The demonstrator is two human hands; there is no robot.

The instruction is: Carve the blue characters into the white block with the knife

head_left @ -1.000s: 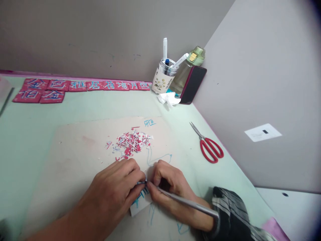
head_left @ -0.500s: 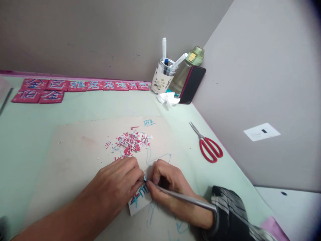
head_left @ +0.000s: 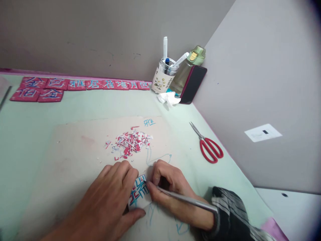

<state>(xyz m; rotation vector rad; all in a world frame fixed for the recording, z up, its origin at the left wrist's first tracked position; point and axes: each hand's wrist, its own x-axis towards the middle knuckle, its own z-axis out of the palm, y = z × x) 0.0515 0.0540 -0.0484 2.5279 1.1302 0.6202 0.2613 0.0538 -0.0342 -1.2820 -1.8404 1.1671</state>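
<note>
Right hand (head_left: pixel 175 184) pinches slim metal tool (head_left: pixel 188 200), shaft slanting down-right; lettered card (head_left: pixel 140 193) lies just left of that grip, between both hands. Left hand (head_left: pixel 106 197) spread, thumb at card's lower edge.

I have the left hand (head_left: pixel 107 194) palm-down left of lower centre, thumb spread from bent fingers, and the right hand (head_left: pixel 179 183) right of centre, fingers curled into a pinch.

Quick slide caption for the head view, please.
Left hand at a blue-marked white card, right hand holding a slim silver tool over it, near red-and-white scraps.
</note>
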